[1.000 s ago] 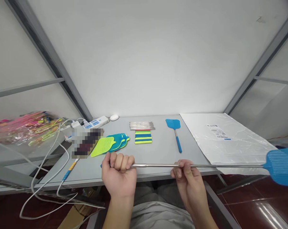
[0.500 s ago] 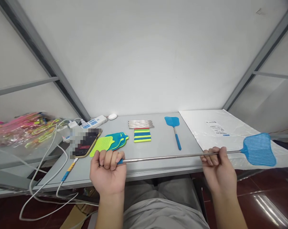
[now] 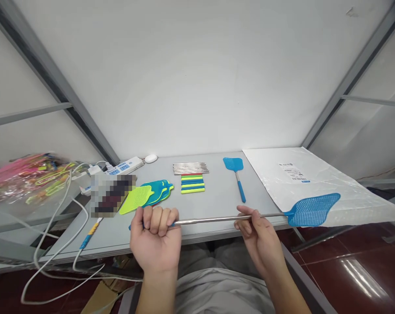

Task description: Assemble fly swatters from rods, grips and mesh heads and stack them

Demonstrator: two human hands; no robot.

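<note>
Held level across the table's front edge is a fly swatter with a blue perforated head (image 3: 315,210) and a thin metal telescopic rod (image 3: 210,219). My left hand (image 3: 158,237) is wrapped in a fist round its blue handle, most of which the fingers hide. Near the head end, my right hand (image 3: 261,237) pinches the rod between thumb and fingers, its index finger stretched out. Beyond the hands lies another blue fly swatter (image 3: 233,164). Left of that are a row of metal rods (image 3: 190,168), coloured handles (image 3: 193,184), a lime swatter head (image 3: 136,199) and teal swatter heads (image 3: 164,188).
A white plastic mailing bag (image 3: 272,168) covers the table's right side. At left are a blurred-out phone (image 3: 114,196), a power strip (image 3: 127,166), white cables (image 3: 82,226) and a bag of colourful items (image 3: 36,174). A wall stands behind; metal frame posts flank it.
The swatter's rod has become shorter as my right hand and the head moved left, closer to my left hand. The head has also turned about the rod.
</note>
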